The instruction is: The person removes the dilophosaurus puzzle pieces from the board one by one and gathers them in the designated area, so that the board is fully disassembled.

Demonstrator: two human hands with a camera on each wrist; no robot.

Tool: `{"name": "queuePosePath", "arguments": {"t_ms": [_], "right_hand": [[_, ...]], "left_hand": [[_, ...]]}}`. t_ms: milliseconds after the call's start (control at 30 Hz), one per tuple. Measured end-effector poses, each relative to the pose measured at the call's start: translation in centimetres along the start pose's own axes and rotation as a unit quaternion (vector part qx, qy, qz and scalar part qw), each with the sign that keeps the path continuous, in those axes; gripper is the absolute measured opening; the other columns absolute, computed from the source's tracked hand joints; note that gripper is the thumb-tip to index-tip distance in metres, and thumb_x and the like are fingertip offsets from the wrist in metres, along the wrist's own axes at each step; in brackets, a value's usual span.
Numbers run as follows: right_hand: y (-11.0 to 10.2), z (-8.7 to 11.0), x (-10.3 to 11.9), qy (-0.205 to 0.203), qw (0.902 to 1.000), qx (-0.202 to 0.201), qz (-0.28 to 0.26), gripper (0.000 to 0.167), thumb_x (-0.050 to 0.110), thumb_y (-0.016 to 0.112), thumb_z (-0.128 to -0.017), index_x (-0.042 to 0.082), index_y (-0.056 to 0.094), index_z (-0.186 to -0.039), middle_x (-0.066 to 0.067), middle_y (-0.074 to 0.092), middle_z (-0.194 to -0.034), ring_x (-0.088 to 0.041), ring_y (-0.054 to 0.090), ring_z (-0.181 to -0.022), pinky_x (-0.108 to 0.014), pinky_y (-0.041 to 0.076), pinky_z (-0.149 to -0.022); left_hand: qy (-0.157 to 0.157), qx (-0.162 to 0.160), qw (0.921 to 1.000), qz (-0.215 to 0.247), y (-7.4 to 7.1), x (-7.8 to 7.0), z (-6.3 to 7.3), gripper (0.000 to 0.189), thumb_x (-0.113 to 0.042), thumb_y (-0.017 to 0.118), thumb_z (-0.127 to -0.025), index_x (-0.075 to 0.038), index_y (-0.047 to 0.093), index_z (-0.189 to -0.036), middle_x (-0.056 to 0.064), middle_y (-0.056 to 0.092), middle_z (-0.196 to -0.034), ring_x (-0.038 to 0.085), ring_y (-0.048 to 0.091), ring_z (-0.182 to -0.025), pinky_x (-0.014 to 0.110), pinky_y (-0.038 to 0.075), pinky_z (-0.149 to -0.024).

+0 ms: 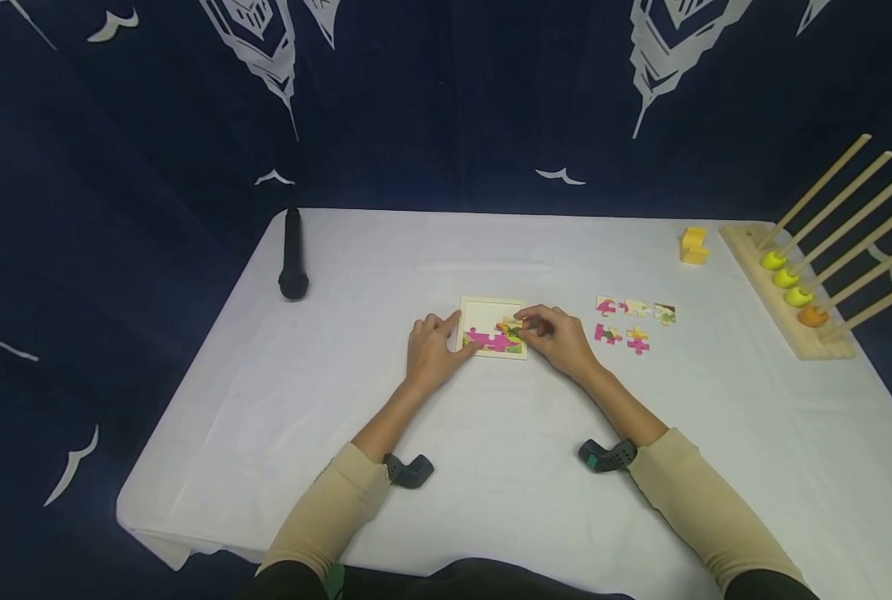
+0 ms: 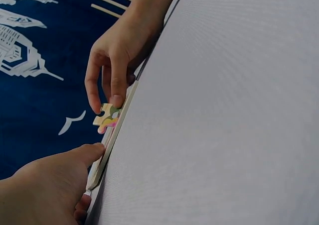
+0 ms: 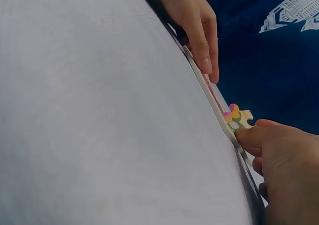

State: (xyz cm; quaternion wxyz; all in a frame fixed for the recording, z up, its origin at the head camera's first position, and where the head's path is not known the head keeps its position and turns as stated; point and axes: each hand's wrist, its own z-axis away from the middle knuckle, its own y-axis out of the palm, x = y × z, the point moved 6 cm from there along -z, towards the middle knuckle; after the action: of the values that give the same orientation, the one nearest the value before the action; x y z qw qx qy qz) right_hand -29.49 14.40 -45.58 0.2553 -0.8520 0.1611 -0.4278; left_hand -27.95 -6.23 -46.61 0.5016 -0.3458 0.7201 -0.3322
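A small wooden puzzle tray (image 1: 493,301) lies on the table, with joined pink and green pieces (image 1: 488,341) along its near side. My left hand (image 1: 434,352) holds the tray at its left end, thumb over the near edge and fingers along the left side. Between thumb and fingertips, my right hand (image 1: 558,337) pinches a jigsaw piece (image 2: 106,116) over the tray's right part. That piece, yellow and green with a pink knob, stands tilted above the rim in both wrist views. In the right wrist view, the same piece (image 3: 240,116) sits just past the right fingertips.
Several loose jigsaw pieces (image 1: 636,309) lie in two rows right of the tray. A wooden peg stand (image 1: 829,346) with beads on slanting rods occupies the right edge. Near it sits a yellow block (image 1: 693,246). A black microphone-shaped object (image 1: 293,258) lies at the back left.
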Motion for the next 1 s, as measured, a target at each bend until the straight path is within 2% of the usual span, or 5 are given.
{"name": "queuePosePath", "arguments": {"t_ms": [133, 267, 467, 767, 1000], "right_hand": [[0.1, 0.0, 0.0, 0.004, 1.0000, 0.002, 0.000, 0.027, 0.005, 0.075, -0.075, 0.009, 0.068, -0.100, -0.002, 0.066, -0.079, -0.015, 0.052, -0.066, -0.029, 0.039, -0.061], [0.1, 0.0, 0.1, 0.007, 1.0000, 0.003, -0.004, 0.027, 0.006, 0.076, -0.075, 0.009, 0.068, -0.100, -0.002, 0.066, -0.079, -0.016, 0.052, -0.067, -0.029, 0.039, -0.061], [0.2, -0.1, 0.1, 0.013, 0.9999, 0.007, -0.006, 0.026, 0.008, 0.076, -0.075, 0.009, 0.068, -0.100, -0.001, 0.066, -0.079, -0.016, 0.051, -0.066, -0.029, 0.038, -0.061], [0.0, -0.1, 0.0, 0.018, 0.9998, 0.004, -0.003, 0.026, 0.008, 0.077, -0.074, 0.008, 0.068, -0.099, -0.002, 0.066, -0.078, -0.016, 0.051, -0.066, -0.027, 0.037, -0.060], [-0.1, -0.1, 0.0, 0.021, 0.9996, -0.005, -0.020, 0.026, 0.006, 0.076, -0.074, 0.007, 0.068, -0.099, -0.004, 0.067, -0.078, -0.015, 0.052, -0.064, -0.022, 0.038, -0.058]], "left_hand": [[0.000, -0.031, 0.9991, 0.029, -0.4, -0.2, 0.2, 0.062, -0.042, 0.071, -0.078, -0.007, 0.056, -0.127, 0.000, 0.042, -0.079, 0.017, 0.034, -0.073, 0.028, 0.030, -0.066], [0.029, -0.069, 0.9959, 0.051, -0.7, -1.0, 0.5, 0.048, -0.034, 0.074, -0.077, -0.010, 0.064, -0.118, -0.001, 0.045, -0.077, 0.015, 0.037, -0.071, 0.028, 0.032, -0.066], [0.089, -0.046, 0.9936, 0.052, 0.3, -2.4, 1.2, 0.031, -0.037, 0.070, -0.080, -0.018, 0.072, -0.105, -0.006, 0.047, -0.069, 0.010, 0.038, -0.064, 0.024, 0.032, -0.060], [0.069, -0.067, 0.9954, 0.004, 1.0, -3.2, 1.3, 0.032, -0.041, 0.070, -0.079, -0.020, 0.072, -0.103, -0.008, 0.047, -0.063, 0.011, 0.039, -0.064, 0.028, 0.030, -0.063], [0.070, -0.078, 0.9944, -0.016, 0.8, -3.5, 1.3, 0.030, -0.041, 0.072, -0.077, -0.021, 0.073, -0.100, -0.008, 0.047, -0.062, 0.012, 0.039, -0.062, 0.028, 0.031, -0.061]]}}
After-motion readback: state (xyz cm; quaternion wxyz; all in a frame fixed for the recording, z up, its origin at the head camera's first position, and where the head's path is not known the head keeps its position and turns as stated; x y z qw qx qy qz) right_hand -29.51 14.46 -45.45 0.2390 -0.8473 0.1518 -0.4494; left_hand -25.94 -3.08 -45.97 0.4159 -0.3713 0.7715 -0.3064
